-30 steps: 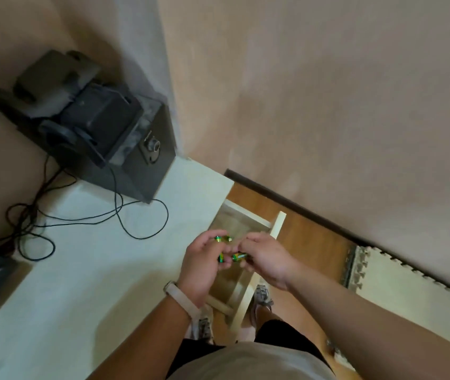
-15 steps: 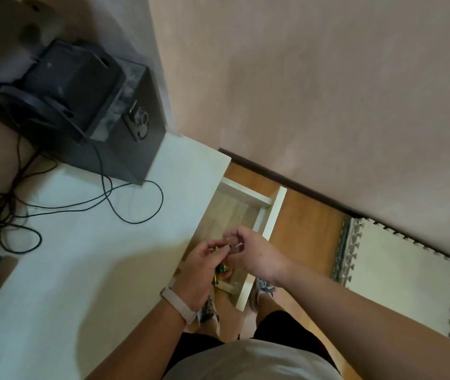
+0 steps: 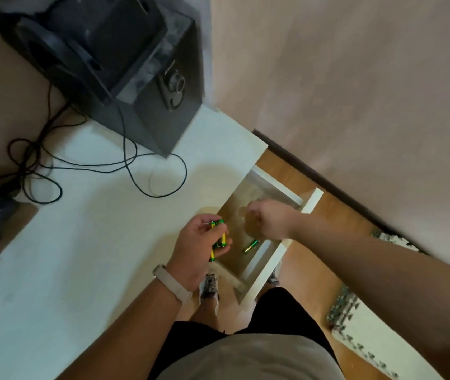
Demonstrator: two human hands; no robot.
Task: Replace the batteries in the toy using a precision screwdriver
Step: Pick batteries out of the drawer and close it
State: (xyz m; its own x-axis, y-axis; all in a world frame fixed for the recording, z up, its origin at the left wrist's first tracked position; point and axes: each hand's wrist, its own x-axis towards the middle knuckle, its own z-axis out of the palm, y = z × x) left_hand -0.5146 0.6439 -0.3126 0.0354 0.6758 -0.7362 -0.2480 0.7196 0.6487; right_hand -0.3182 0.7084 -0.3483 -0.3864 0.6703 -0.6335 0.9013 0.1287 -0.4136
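Note:
My left hand [image 3: 203, 246] hovers at the white desk's front edge and holds a few green-and-yellow batteries [image 3: 217, 237] in its curled fingers. One more green battery [image 3: 250, 246] lies on the floor of the open drawer [image 3: 262, 267]. My right hand [image 3: 269, 220] is over the drawer with its fingers curled; I cannot see whether it holds anything. Neither the toy nor a screwdriver is in view.
A black speaker box [image 3: 125, 78] stands at the back of the white desk [image 3: 81, 242], with black cables [image 3: 86, 165] looped in front of it. The drawer juts out over a wooden floor [image 3: 314, 283]. A foam mat [image 3: 369, 338] lies to the right.
My hands, joined over the batteries before, have parted. The right hand moved away over the drawer, the left keeps the batteries, and a battery now lies in the drawer.

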